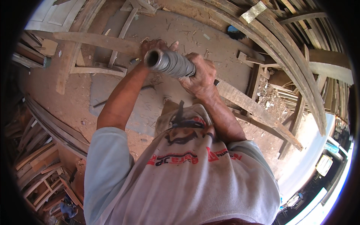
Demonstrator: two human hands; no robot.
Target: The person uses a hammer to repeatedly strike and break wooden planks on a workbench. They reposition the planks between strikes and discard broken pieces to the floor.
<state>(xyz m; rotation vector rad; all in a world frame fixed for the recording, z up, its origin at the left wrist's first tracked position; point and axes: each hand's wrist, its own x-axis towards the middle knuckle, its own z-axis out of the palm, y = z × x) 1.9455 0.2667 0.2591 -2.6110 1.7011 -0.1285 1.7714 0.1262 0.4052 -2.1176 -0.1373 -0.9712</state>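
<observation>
Spreading under everything, the floor (210,30) has a grey surface with brown ground beyond its left edge. Long curved beams (275,48) sweep over its far right corner, and stacked curved boards (60,129) lie beyond its near left corner. Over the left edge, a straight plank (99,41) reaches toward the left hand (159,45); toward the right edge, another plank (258,110) slants away from beside the right hand (201,77). Held up above the middle of the floor is a grey metal tube (173,64), its open end tilted up toward the head and its side wrapped in ridged coils; its lower part is hidden. The right fingers are curled firmly around the coiled part. The left hand is behind the open end, partly covered by it, so I cannot tell whether its fingers grip anything. Below the left forearm, a thin dark rod (147,87) lies on the floor, with small wood chips (193,33) scattered about.
</observation>
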